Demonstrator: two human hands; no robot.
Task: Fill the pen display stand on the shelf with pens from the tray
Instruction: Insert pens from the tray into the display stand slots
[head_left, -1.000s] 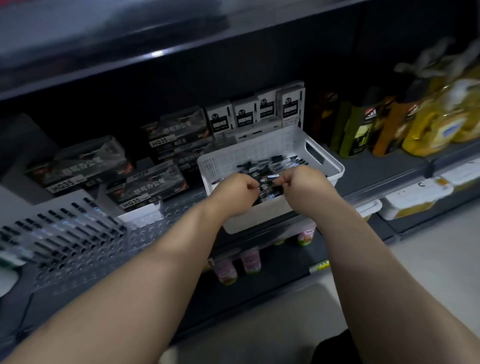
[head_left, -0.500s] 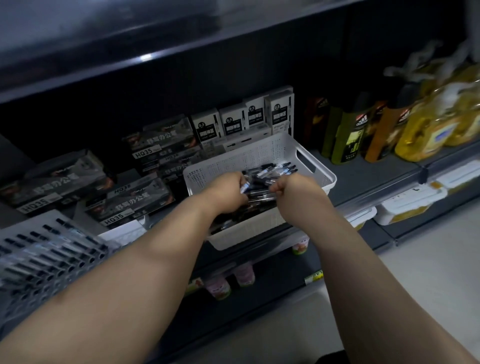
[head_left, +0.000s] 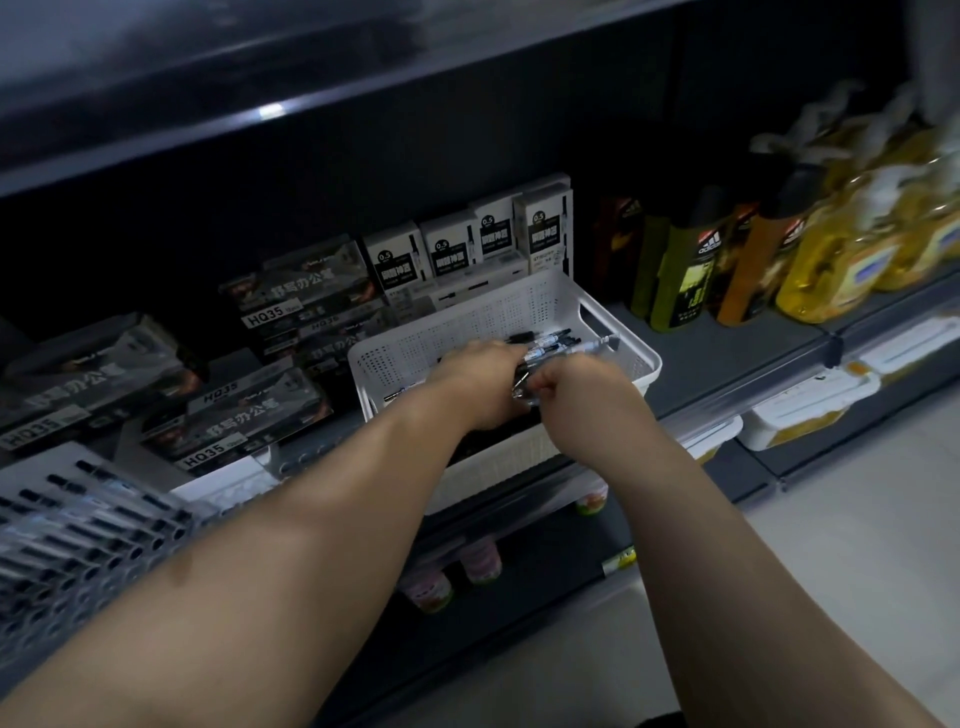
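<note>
Tray: the white perforated tray (head_left: 621, 332) is parked at the shelf (head_left: 727, 358) edge, with its front wall hung out past the lip.
Pens: a dark pile of pens (head_left: 553, 343) is seen inside the tray, a few poked out toward the right handle.
Left hand: the left hand (head_left: 483, 384) is dug into the pile, fingers curled round a bunch of pens.
Right hand: the right hand (head_left: 584, 392) is clenched just beside it, with a clear pen end pinched in the fingers.
Display stand: the pen display stand (head_left: 78, 545) is set way off at the left, rows of pens slotted in, well apart from the tray.
In between: HQ35 boxes (head_left: 234, 415) are stacked between stand and tray, and white 0.5 boxes (head_left: 467, 249) are lined up behind the tray.
Right side: dark bottles (head_left: 680, 270) and yellow bottles (head_left: 852, 249) are stood along the shelf.
Blocked: most of the pile and the tray's front are hidden by both forearms.
</note>
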